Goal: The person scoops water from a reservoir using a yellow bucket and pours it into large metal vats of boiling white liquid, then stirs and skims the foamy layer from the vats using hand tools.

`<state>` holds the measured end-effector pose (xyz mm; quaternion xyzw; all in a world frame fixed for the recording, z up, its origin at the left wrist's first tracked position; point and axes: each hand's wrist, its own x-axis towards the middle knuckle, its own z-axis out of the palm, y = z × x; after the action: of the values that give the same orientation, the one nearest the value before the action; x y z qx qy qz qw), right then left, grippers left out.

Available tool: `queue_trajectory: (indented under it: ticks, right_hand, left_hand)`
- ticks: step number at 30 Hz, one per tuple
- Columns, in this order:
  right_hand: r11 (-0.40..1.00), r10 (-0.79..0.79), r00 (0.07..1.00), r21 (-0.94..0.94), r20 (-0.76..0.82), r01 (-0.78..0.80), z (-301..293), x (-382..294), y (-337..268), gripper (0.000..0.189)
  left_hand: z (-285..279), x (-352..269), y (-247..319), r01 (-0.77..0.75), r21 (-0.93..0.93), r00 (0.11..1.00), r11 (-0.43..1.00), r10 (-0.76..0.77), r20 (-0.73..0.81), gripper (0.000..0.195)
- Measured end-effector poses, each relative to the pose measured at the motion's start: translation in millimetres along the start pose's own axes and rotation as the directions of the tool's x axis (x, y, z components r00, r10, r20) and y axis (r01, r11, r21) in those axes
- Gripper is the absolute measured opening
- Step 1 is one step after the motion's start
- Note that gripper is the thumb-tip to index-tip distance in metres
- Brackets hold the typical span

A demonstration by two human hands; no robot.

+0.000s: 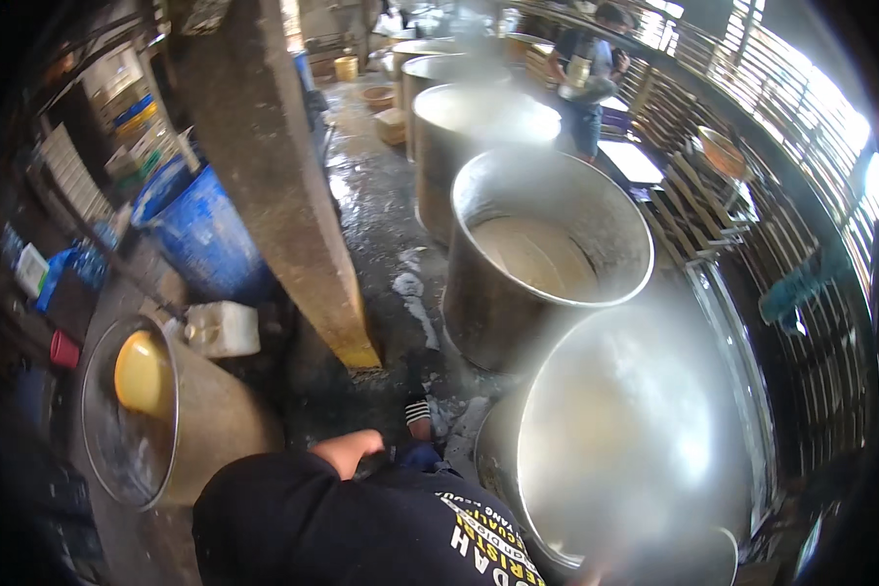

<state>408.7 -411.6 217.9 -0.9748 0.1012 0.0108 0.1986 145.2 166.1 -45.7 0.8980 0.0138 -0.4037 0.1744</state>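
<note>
A large metal vat (pixel 498 447) stands beside me at the lower right, its inside veiled by steam and glare. At the bottom edge, a blurred bit of skin near the vat's rim seems to belong to my right arm (pixel 592 573); its fingers cannot be made out. My bent left arm (pixel 348 448) comes out of a black sleeve, away from the vats, and no fingers show clearly. Just beyond the near vat stands a second metal vat (pixel 476 315) with pale, cloudy liquid (pixel 535 253) low inside.
More steaming vats (pixel 439 168) line the wet floor (pixel 359 176). A concrete pillar (pixel 286 168) rises left of them. Further left are a blue barrel (pixel 205 227), a white jerrycan (pixel 227 329) and a metal drum (pixel 220 410) holding a yellow basin (pixel 143 370). A person (pixel 586 73) stands at the back right.
</note>
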Motion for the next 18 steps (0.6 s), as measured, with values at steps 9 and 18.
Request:
queue_trajectory:
  ticks: [9, 18]
  right_hand:
    - [0.858, -0.446, 0.729, 0.016, 0.519, 0.514, -67.7, -26.8, -103.1, 0.033]
    - [0.890, -0.361, 0.827, -0.106, 0.431, 0.443, 102.1, 6.6, -149.7, 0.024]
  left_hand:
    - [-79.8, -18.3, -24.7, 0.337, -0.252, 0.941, 0.907, -0.312, 0.133, 0.043]
    - [-200.4, 7.5, 1.9, 0.068, -0.421, 0.913, 0.905, -0.227, -0.340, 0.036]
